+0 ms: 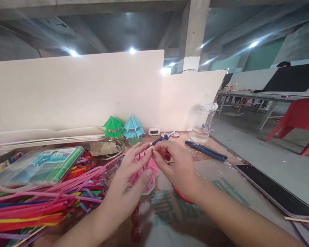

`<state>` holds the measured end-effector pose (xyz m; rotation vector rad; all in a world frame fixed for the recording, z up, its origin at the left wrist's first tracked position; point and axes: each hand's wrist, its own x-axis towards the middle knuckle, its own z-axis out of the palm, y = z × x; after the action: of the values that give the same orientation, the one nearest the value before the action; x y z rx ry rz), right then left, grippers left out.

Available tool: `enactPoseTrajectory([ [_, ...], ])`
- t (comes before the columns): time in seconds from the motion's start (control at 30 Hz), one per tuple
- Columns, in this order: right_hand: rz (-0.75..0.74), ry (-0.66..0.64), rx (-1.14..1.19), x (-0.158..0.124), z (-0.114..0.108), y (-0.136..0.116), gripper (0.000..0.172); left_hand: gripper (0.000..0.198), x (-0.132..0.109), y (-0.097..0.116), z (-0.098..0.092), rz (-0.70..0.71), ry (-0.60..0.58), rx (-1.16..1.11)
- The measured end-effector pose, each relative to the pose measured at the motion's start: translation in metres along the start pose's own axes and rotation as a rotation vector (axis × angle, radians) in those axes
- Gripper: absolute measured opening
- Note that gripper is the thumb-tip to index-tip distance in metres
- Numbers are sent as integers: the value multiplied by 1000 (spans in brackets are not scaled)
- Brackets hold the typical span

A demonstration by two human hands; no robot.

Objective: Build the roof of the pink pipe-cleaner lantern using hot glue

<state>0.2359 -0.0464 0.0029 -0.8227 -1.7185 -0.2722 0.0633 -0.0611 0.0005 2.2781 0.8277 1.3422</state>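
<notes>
My left hand (pixel 133 175) is held out with its fingers stretched and apart, over a bundle of pink pipe cleaner pieces (pixel 154 166) on a pale base. My right hand (pixel 176 164) is closed in a pinch beside the left fingertips; whatever lies in the pinch is too small to make out. The fingers hide much of the pink bundle. Behind the hands stand a green pipe cleaner tree (pixel 113 127) and a light blue pipe cleaner tree (pixel 133 127). A red-rimmed object (pixel 182 196) shows partly under my right wrist.
Coloured pipe cleaners (pixel 41 212) heap at the left, under a clear plastic case (pixel 38 166). A metal bowl (pixel 119 147), a small digital clock (pixel 153 131), a water jug (pixel 202 123), dark pliers (pixel 206 150) and a phone (pixel 275 188) lie around. White boards (pixel 77 96) stand behind.
</notes>
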Motion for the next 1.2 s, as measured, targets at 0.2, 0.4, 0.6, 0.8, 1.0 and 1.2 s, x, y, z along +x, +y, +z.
enactPoseTrajectory([
  [0.2,-188,-18,53,-2,-2,-5,11,15,12,0,-8,-59,97,73],
  [0.4,-1,-296,143,23,-21,-8,11,15,20,-7,-16,-79,111,138],
  [0.6,299,-435,7,33,-41,29,8,21,25,-14,-28,-248,165,175],
  [0.8,405,-967,-310,-32,-49,49,25,24,25,-14,-31,-301,169,110],
  [1.0,419,-1018,-342,-65,-31,60,43,26,25,-16,-31,-342,170,-35],
  [1.2,449,-952,-260,-71,-24,77,65,27,28,-13,-36,-351,188,-94],
])
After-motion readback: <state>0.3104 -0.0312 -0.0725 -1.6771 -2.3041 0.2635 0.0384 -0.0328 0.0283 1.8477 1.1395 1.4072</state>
